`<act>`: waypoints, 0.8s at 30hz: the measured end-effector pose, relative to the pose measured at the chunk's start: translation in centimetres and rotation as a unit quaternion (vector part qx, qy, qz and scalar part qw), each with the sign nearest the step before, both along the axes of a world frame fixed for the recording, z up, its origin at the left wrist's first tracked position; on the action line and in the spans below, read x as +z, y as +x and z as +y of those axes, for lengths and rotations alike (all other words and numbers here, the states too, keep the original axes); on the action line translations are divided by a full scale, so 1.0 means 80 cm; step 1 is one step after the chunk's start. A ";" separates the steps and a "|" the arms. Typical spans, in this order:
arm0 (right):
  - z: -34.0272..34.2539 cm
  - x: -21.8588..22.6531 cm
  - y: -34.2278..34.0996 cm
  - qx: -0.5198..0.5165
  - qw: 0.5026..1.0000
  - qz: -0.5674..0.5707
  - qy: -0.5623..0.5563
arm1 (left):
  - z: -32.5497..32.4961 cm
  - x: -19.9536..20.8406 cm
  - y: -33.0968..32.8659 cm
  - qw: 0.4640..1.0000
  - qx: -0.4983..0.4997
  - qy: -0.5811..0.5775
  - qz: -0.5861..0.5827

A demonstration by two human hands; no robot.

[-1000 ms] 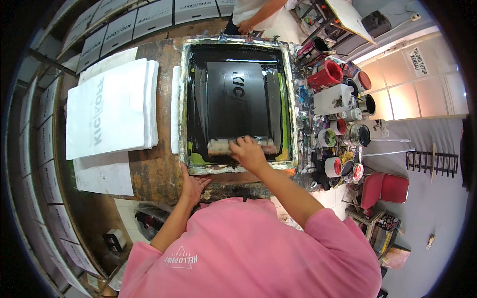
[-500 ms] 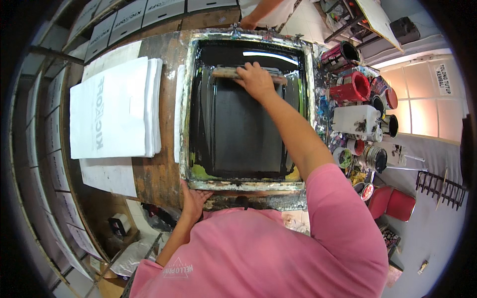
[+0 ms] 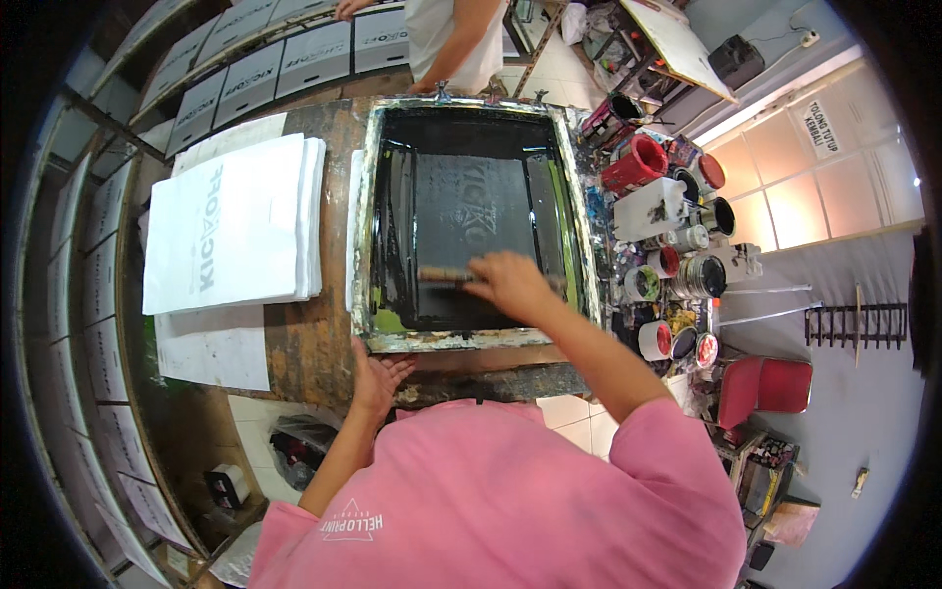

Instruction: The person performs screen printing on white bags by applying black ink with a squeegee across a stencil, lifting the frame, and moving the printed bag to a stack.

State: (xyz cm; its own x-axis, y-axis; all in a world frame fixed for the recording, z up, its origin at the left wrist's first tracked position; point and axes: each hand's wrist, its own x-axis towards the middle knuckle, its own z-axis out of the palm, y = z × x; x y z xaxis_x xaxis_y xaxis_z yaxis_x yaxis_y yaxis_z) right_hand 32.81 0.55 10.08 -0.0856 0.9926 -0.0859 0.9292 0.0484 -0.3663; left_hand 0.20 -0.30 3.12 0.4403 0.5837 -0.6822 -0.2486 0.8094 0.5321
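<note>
A metal-framed printing screen [image 3: 471,339] covered in black ink lies flat on the worn wooden table [image 3: 304,344]. My right hand [image 3: 510,283] grips a wooden-handled squeegee [image 3: 444,275] lying across the lower part of the mesh. My left hand [image 3: 376,375] presses flat, fingers spread, on the table edge just below the frame's near left corner. Green ink smears line the frame's inner left and right sides.
A stack of white printed sheets [image 3: 231,226] lies left of the screen. Several ink cans and tubs [image 3: 677,265], one red [image 3: 636,162], crowd the right. Another person [image 3: 451,39] stands at the far end. Printed sheets on racks [image 3: 275,59] curve along the left.
My right hand has pulled the squeegee from the far end of the screen back toward me, after pushing it away earlier. My left hand stayed on the table edge.
</note>
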 end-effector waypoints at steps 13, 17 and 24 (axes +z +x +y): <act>0.006 0.210 -0.035 -0.105 0.912 -0.168 0.358 | 0.091 0.162 0.040 0.878 -0.059 0.430 -0.202; 0.041 0.241 -0.019 -0.099 0.892 -0.170 0.408 | 0.093 0.036 0.054 0.502 -0.261 0.615 0.549; 0.068 0.267 -0.004 -0.097 0.893 -0.163 0.409 | 0.056 -0.048 0.037 0.401 -0.367 0.565 0.621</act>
State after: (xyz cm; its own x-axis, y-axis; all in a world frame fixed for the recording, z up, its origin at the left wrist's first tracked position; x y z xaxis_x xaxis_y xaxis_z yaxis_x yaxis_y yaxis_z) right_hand 32.51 5.97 31.42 -0.0074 0.7280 0.6855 1.0000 0.0013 0.0094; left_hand 3.17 4.20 -0.71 0.5068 0.8533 -0.1230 0.8602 -0.5100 0.0063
